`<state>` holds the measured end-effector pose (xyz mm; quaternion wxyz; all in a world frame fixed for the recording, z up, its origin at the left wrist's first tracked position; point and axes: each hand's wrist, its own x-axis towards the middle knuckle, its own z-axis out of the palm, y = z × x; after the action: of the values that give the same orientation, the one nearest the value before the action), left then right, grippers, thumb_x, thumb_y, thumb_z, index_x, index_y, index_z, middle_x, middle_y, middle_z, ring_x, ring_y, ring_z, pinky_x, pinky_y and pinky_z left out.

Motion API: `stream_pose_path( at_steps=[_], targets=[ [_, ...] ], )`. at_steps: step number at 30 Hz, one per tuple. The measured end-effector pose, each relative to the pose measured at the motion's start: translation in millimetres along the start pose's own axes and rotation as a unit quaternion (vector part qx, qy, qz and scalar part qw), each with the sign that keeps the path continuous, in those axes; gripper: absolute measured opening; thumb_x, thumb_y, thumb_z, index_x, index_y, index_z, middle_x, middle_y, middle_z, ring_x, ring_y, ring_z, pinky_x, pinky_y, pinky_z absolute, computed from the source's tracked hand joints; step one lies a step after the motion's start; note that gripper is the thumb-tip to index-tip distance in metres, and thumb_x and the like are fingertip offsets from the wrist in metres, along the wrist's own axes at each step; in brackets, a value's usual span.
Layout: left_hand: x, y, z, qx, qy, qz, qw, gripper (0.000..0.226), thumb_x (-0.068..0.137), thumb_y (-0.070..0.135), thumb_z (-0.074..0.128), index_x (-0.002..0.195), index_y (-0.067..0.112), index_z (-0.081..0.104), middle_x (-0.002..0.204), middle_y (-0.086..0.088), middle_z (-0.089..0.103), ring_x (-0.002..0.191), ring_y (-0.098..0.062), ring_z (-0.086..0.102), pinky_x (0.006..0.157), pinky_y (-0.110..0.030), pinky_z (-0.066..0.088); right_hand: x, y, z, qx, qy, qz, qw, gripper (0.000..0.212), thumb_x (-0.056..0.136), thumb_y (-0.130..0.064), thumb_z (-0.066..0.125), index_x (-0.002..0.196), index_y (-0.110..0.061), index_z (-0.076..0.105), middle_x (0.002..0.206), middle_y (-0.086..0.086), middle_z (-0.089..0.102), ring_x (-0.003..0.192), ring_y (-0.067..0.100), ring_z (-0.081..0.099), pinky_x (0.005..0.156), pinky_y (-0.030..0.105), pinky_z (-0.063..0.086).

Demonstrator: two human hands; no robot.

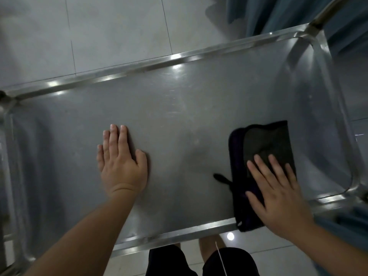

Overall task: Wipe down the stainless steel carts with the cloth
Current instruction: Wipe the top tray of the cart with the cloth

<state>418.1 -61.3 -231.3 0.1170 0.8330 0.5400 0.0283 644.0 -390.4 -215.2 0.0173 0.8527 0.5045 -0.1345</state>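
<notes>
Wiping is in hand, judging by how you are placed over the cart. Your right hand lies flat on the dark cloth, fingers straight and slightly spread, pressing it against the steel top rather than pinching it. The cloth is folded and sits at the right end of the tray surface, its near edge overlapping the cart's near rim, with a small loop or tag trailing to its left. Your left hand rests palm down on the bare steel near the middle of the top, fingers straight and close together, holding nothing; it appears to steady the cart.

Assessment: the centre of the tray shows a dull, smeared patch between your hands, and the left half carries faint marks, so the top looks only part done. The raised rims and rounded corners show no sign either way.

Next move calls for even flat pressure while you draw the cloth leftward across the smeared area, with the left hand lifted clear of its path. Lower shelves are not visible, so their condition cannot be judged.
</notes>
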Motion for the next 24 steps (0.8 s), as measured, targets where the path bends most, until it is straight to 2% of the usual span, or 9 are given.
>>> stream_pose_path(
  at_steps=[4,9,13,16,21,23,24],
  targets=[
    [-1,-1,3,0.009,-0.005,0.007,1.000,0.077,0.096,0.044,0.037,0.169,0.023,0.022,0.178,-0.001,0.015,0.164,-0.018,0.005,0.133,-0.041,0.000,12,-7,-4,-0.008,-0.024,0.007,1.000,0.076,0.101,-0.057,0.036,0.168,-0.025,0.021,0.176,-0.002,0.016,0.163,0.029,0.012,0.127,0.061,0.016],
    [0,-3,3,0.015,-0.006,0.012,1.000,0.078,0.096,0.044,0.037,0.169,0.021,0.021,0.178,-0.002,0.015,0.164,-0.019,0.004,0.133,-0.042,0.000,137,-19,-31,0.005,0.033,-0.006,0.999,0.075,0.097,-0.056,0.040,0.165,-0.026,0.032,0.172,-0.001,0.030,0.160,0.029,0.021,0.128,0.056,0.016],
    [0,-3,4,0.013,-0.005,0.013,1.000,0.078,0.096,0.044,0.038,0.169,0.022,0.021,0.178,-0.002,0.015,0.164,-0.019,0.004,0.133,-0.042,0.000,266,-29,-59,0.029,0.043,0.028,0.998,0.079,0.096,-0.063,0.027,0.167,-0.031,0.019,0.176,-0.006,0.015,0.162,0.024,0.009,0.130,0.053,0.008],
    [0,-5,4,0.011,0.001,0.010,1.000,0.078,0.096,0.044,0.040,0.169,0.023,0.022,0.177,-0.001,0.016,0.164,-0.018,0.004,0.133,-0.042,0.001,326,-46,-74,0.049,0.044,0.072,0.995,0.082,0.095,-0.065,0.019,0.169,-0.030,0.008,0.177,-0.006,0.003,0.163,0.025,-0.005,0.130,0.053,0.000],
    [0,-3,2,-0.006,0.007,0.002,1.000,0.078,0.094,0.045,0.043,0.168,0.024,0.026,0.177,0.001,0.020,0.164,-0.017,0.008,0.133,-0.041,0.002,316,-58,-67,0.071,0.048,0.090,0.992,0.079,0.099,-0.063,0.018,0.169,-0.028,0.004,0.177,-0.004,0.000,0.163,0.026,-0.009,0.131,0.051,-0.003],
    [-1,-1,1,-0.011,0.003,0.003,1.000,0.079,0.093,0.045,0.043,0.167,0.024,0.027,0.176,0.001,0.020,0.164,-0.017,0.008,0.133,-0.041,0.002,284,-60,-62,0.054,0.044,0.073,0.995,0.078,0.101,-0.062,0.022,0.169,-0.026,0.009,0.177,-0.004,0.004,0.163,0.025,-0.003,0.131,0.050,0.000],
    [-2,-1,0,-0.012,-0.001,0.003,1.000,0.079,0.093,0.046,0.042,0.167,0.024,0.027,0.176,0.001,0.020,0.164,-0.017,0.008,0.133,-0.042,0.003,261,-63,-58,0.046,0.044,0.068,0.996,0.076,0.101,-0.060,0.027,0.168,-0.025,0.017,0.176,-0.001,0.013,0.163,0.027,0.006,0.131,0.052,0.004]
  ],
)
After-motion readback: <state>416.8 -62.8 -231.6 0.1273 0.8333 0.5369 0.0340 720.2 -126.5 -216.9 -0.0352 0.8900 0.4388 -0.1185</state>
